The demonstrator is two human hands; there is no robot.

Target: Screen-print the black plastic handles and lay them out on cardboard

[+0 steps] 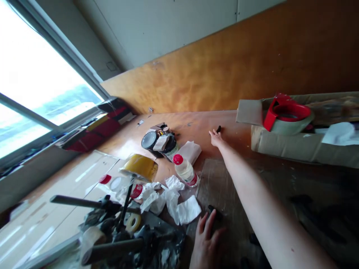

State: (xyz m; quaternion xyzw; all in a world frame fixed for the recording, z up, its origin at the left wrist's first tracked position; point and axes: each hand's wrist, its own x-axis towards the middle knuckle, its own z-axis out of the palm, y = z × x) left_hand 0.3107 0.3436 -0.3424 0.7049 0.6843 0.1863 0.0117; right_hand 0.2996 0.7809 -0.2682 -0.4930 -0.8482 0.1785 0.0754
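Observation:
My right hand [215, 138] reaches far across the wooden bench top, its fingers closed at a small black part [218, 129] that sticks out past them. What exactly this part is, I cannot make out. Close to me, my left hand [206, 239] rests on a dark, worn board [215, 179] with its fingers apart. Another small black piece [215, 211] lies at its fingertips, partly covered by them. Left of that hand are crumpled white tissues [175, 200] and a dark metal clamp-like fixture [120, 231] with bar handles.
A clear bottle with a red cap [185, 170] stands mid-bench; another bottle [119, 183] lies beside a yellow tape roll [140, 166]. Dark-lidded jars [150, 141] stand behind. At right, a cardboard box [283, 144] holds a red tape dispenser [291, 112]. Blurred black parts [316, 216] lie lower right.

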